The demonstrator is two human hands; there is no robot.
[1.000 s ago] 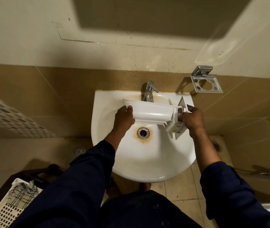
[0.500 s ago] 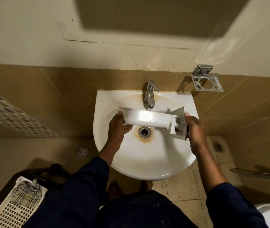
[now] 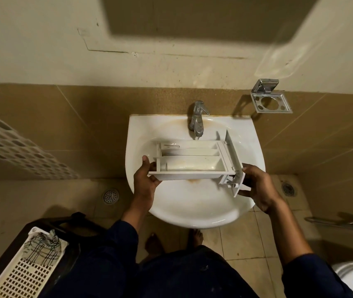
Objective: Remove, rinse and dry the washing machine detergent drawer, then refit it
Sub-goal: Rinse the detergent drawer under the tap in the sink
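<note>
Since half a second earlier, the drawer (image 3: 192, 162) had been flipped from underside-showing to open side up, compartments facing the camera, and it sat lower over the bowl, nearer the person. Both hands had shifted with it.

Drawer was held level above the sink (image 3: 192, 211), lengthwise left to right, just in front of the tap (image 3: 197, 119). No running water could be made out at the spout. Yellowish residue showed in the near compartment.

Risks, as judgement: wet plastic held only at its two ends could slip and drop onto the ceramic, cracking the front panel or its clips. Opening the tap hard onto the shallow compartments could splash water over the rim onto the floor tiles (image 3: 235, 244), where the person stood barefoot. The residue could stay put if only rinsed briefly.

Left hand (image 3: 145, 183) gripped the drawer's back end: thumb on the top of the end wall, fingers curled beneath, closed on the plastic. Right hand (image 3: 259, 190) held the front panel end, thumb under the panel's lower edge, fingers wrapped around its outer face, closed on it. Drawer body spanned between the two hands, touching both, clear of the bowl surface as far as could be told.
</note>
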